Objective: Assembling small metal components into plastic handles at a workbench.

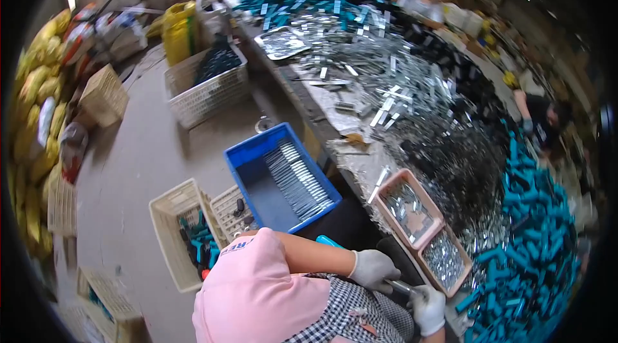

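Observation:
Both my hands wear white gloves and come together low in the picture, above my checkered apron (351,307). A short grey metal piece (400,287) spans the gap between them. My left hand (375,269) is closed on its left end, and my right hand (428,309) is closed at the other end. The exact kind of the piece is too blurred to tell. Just right of my hands, at the table's edge, stands a two-part pink tray (439,226) with small metal parts in both compartments. A teal part (328,240) shows behind my left forearm.
A blue bin (257,198) with rows of metal pieces stands left of the table. Cream crates (172,240) sit beside it, one holding teal-handled items. Heaps of metal strips (399,79), dark parts (444,156) and teal parts (534,246) cover the table. Other people (421,1) work across it.

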The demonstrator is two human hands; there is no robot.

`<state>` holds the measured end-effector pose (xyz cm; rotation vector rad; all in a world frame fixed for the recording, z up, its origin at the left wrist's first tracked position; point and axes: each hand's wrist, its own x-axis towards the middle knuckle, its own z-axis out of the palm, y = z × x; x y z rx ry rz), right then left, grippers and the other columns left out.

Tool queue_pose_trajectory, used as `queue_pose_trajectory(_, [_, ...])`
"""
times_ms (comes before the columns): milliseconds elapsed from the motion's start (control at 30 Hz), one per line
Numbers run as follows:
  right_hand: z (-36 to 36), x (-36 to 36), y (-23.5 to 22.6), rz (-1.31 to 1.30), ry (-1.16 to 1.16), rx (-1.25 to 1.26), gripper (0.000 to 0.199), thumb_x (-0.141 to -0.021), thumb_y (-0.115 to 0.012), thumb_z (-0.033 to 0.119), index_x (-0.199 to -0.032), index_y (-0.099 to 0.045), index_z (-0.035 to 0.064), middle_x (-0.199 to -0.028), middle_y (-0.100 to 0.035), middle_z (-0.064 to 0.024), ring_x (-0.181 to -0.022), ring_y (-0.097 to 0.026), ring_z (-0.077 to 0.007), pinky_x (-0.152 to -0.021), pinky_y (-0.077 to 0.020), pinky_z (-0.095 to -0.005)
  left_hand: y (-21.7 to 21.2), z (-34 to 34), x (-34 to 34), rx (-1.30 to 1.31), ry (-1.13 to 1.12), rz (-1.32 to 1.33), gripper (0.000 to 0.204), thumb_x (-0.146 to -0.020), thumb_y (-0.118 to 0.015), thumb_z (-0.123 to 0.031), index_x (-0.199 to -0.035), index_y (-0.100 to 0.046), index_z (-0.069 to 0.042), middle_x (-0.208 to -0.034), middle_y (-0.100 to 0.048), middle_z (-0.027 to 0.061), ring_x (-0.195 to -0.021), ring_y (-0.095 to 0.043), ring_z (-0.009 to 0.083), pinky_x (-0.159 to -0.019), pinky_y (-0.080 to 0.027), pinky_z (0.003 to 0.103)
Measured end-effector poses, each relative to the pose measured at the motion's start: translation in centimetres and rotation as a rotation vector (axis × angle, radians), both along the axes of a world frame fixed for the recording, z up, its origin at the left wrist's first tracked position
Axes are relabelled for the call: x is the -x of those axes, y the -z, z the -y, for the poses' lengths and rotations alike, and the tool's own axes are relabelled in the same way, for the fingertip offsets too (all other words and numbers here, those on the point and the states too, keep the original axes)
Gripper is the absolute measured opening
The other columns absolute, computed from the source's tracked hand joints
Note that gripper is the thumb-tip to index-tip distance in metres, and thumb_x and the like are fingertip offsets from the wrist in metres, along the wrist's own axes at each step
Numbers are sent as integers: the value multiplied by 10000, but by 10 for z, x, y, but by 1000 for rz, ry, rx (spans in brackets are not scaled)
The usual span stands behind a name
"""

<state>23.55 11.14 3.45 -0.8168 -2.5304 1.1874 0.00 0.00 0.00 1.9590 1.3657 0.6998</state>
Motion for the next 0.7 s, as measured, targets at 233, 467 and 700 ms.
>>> queue_pose_trajectory(233, [22,-8,-19,105,-57,-240,516,-802,-715,305,-1258,-569,113,-1066,-681,-166,-951,-660,-362,-844,-517,-462,-12,-3,1,35,104,-173,392,-890,-628,-434,-1049,-635,-75,-788,-658,195,-735,-642,398,-661,-506,504])
queue_pose_trajectory(467, [27,-17,-10,191,299,377,501,-929,-552,488,-786,-710,34,-668,-668,-159,-647,-648,-352,-618,-510,-435,-20,-41,-12,204,304,-65,377,-876,-705,-252,-1145,-627,0,-943,-687,198,-813,-675,295,-758,-512,372])
queue_pose_trajectory(700, [36,-20,-14,17,88,-279,420,-751,-718,213,-1138,-611,90,-901,-678,-150,-857,-653,-365,-756,-512,-452,-27,-35,-11,334,287,177,339,-932,-632,-98,-1213,-578,84,-1082,-680,168,-986,-627,218,-892,-477,328])
